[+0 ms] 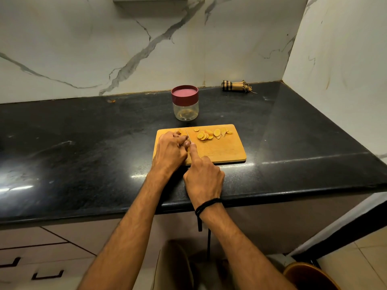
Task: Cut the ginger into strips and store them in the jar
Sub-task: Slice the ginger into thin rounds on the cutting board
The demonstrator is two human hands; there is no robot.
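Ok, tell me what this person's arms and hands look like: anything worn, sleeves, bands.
Both forearms are bare, with no sleeves in view and no gloves. The right hand has a black cord wound round its wrist, with one loose end hanging down. The left hand and its wrist show no band, watch or ring.

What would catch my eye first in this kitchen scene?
The pale wooden cutting board on the glossy black stone counter stands out, with round yellow ginger slices heaped at its far right. At its left, the left hand holds down a ginger piece while the right hand grips a thin-bladed knife. Behind the board stands a clear jar with a maroon lid.
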